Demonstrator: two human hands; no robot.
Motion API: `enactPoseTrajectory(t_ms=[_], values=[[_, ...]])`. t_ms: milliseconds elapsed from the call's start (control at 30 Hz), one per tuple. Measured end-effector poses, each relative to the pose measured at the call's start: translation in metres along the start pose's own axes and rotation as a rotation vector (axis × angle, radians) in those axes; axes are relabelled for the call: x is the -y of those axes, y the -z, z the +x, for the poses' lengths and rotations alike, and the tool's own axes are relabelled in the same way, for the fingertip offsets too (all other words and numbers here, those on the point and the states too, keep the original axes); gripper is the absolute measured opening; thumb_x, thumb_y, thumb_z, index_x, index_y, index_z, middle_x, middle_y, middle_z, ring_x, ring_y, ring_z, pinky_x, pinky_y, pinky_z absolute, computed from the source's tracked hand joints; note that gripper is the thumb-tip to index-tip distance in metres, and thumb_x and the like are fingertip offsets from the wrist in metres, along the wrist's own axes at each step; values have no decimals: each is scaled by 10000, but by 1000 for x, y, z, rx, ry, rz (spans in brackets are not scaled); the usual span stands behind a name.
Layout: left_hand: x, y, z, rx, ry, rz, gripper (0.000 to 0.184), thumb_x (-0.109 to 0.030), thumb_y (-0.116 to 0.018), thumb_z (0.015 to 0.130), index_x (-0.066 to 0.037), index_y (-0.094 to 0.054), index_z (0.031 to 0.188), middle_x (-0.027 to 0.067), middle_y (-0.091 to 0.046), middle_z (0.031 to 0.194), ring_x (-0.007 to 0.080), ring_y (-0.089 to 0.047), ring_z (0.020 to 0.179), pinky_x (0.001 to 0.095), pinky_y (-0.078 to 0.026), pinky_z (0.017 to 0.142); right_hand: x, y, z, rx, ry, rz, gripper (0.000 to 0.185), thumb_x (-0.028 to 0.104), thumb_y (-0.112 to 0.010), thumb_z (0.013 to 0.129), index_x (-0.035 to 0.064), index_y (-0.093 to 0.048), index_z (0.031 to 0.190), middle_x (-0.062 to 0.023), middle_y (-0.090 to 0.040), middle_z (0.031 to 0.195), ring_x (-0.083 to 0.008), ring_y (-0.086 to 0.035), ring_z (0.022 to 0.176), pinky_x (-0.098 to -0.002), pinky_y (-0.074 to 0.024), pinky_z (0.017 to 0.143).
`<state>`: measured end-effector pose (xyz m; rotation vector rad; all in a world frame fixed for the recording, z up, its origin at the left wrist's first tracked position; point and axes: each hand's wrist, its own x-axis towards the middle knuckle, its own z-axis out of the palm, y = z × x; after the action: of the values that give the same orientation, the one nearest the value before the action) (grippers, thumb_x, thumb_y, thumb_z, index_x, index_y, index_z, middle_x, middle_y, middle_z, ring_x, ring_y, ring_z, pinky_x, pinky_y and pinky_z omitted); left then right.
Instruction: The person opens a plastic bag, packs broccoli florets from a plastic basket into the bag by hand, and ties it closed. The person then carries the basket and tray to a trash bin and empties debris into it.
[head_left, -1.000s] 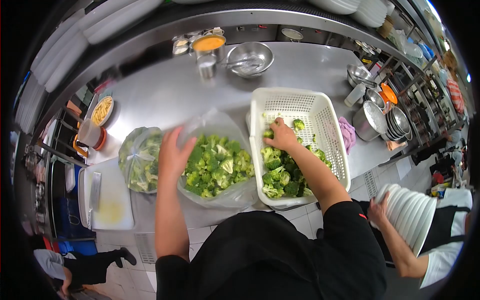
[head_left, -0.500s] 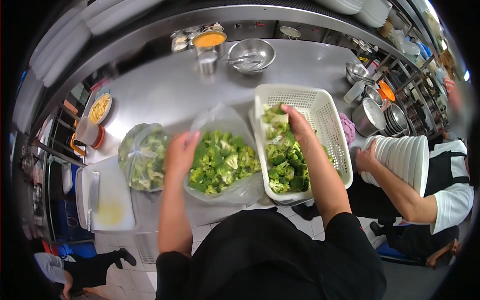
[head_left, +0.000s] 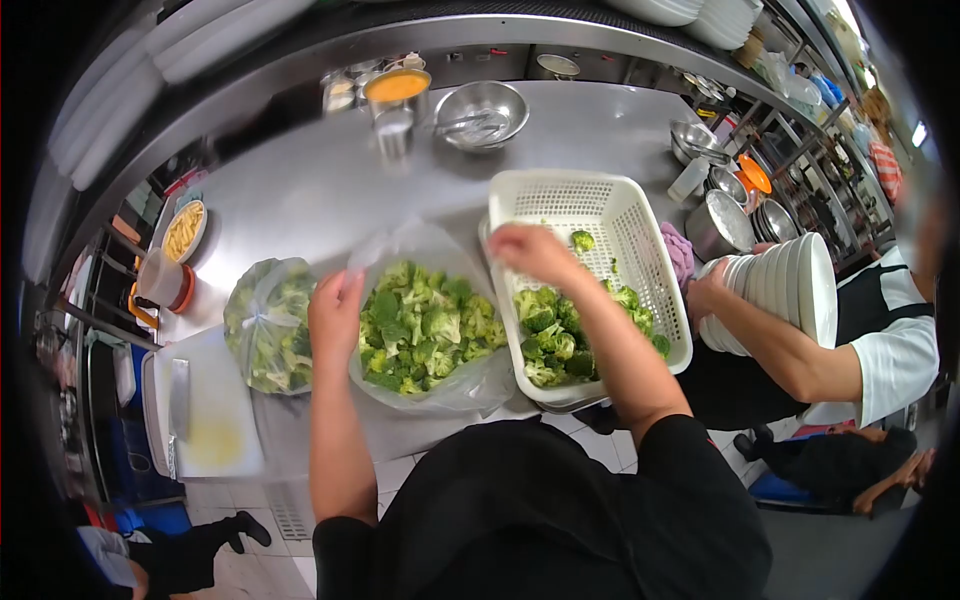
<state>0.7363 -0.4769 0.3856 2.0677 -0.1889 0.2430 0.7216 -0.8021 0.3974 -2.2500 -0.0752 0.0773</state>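
My left hand [head_left: 337, 305] pinches the left edge of an open clear plastic bag [head_left: 490, 385], which is full of broccoli florets [head_left: 425, 325]. My right hand [head_left: 530, 250] is above the left wall of a white perforated basket [head_left: 625, 215]. Motion blurs its fingers, and I see no floret in them. More broccoli florets [head_left: 555, 345] are heaped in the near half of the basket; one single floret [head_left: 582, 240] lies farther back. Left of my left hand sits a tied plastic bag [head_left: 268, 325] with broccoli inside.
A cutting board [head_left: 225, 415] with a knife [head_left: 180, 400] is at left. Steel bowl [head_left: 482, 115] and orange-filled pot [head_left: 398, 88] stand at the back. Right of the basket are a pink cloth [head_left: 677, 250], steel pots [head_left: 720, 225] and a co-worker's arm around stacked white dishes [head_left: 770, 295].
My right hand has moved left from over the basket's florets, and the florets it held are no longer seen in it. The co-worker's dishes are slightly nearer the table.
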Motion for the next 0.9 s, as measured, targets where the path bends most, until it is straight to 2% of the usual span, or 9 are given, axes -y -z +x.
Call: enactPoseTrajectory(t_ms=[33, 67, 133, 267, 400, 500, 600, 733, 900], values=[[-5, 1, -3, 0, 12, 41, 347, -319, -637, 939, -23, -683, 1114, 118, -641, 971, 223, -605, 867, 317, -465, 796, -32, 21, 9, -124, -64, -143, 303, 157, -593, 923, 105, -666, 1212, -121, -707, 1106, -234, -682, 978, -354, -538, 904], [-9, 1, -6, 3, 22, 84, 372, -329, -651, 925, -25, -673, 1137, 123, -640, 1010, 234, -613, 904, 325, -471, 816, -85, 34, 21, -232, -67, -228, 359, 203, -619, 906, 127, -644, 1256, -140, -669, 1206, -276, -664, 1051, -396, -528, 933], [-10, -2, -10, 7, 5, 115, 403, -327, -674, 905, -35, -655, 1182, 131, -630, 1072, 244, -612, 951, 332, -473, 842, -159, 48, 28, -313, -173, -725, 500, 280, -670, 862, 206, -569, 1347, -170, -488, 1433, -362, -550, 1222, -457, -469, 1018], [-12, -1, -25, -34, -136, 197, 518, -281, -736, 853, -73, -595, 1306, 133, -589, 1235, 260, -591, 1077, 358, -474, 905, -225, 50, 18, -41, -321, -784, 495, 311, -692, 852, 203, -584, 1323, -168, -538, 1335, -370, -549, 1199, -449, -458, 1027], [-16, 26, -49, -11, -15, 140, 542, -216, -743, 847, -78, -570, 1342, 114, -570, 1289, 240, -578, 1095, 361, -475, 902, -184, 60, -10, 48, -317, -702, 504, 397, -685, 858, 186, -595, 1307, -172, -553, 1292, -376, -560, 1171, -466, -461, 1018], [-4, 47, -63, -57, 24, 91, 519, -182, -728, 861, -75, -568, 1343, 88, -565, 1308, 204, -570, 1096, 345, -475, 900, -162, 52, -35, 279, -377, -624, 666, 528, -699, 811, 192, -550, 1366, -212, -495, 1360, -404, -540, 1203, -467, -452, 1031], [0, 54, -75, -107, 49, 18, 490, -162, -710, 879, -66, -569, 1339, 78, -559, 1318, 183, -566, 1087, 321, -474, 886, -161, 24, -55, 279, -355, -728, 1044, 692, -740, 673, 199, -357, 1509, -305, -304, 1492, -450, -494, 1265, -467, -452, 1050], [4, 54, -85, -124, 74, -12, 464, -159, -693, 897, -70, -572, 1336, 70, -565, 1306, 174, -566, 1083, 305, -479, 860, -150, 11, -51, 295, -386, -754, 980, 616, -775, 690, 196, -392, 1488, -288, -325, 1478, -443, -494, 1264, -475, -459, 1038], [18, 53, -96, -134, 75, 0, 454, -176, -689, 906, -73, -575, 1333, 74, -569, 1286, 172, -567, 1073, 296, -488, 848, -148, 11, -59, 294, -359, -634, 788, 413, -802, 706, 229, -487, 1404, -236, -386, 1408, -430, -521, 1229, -481, -484, 996]])
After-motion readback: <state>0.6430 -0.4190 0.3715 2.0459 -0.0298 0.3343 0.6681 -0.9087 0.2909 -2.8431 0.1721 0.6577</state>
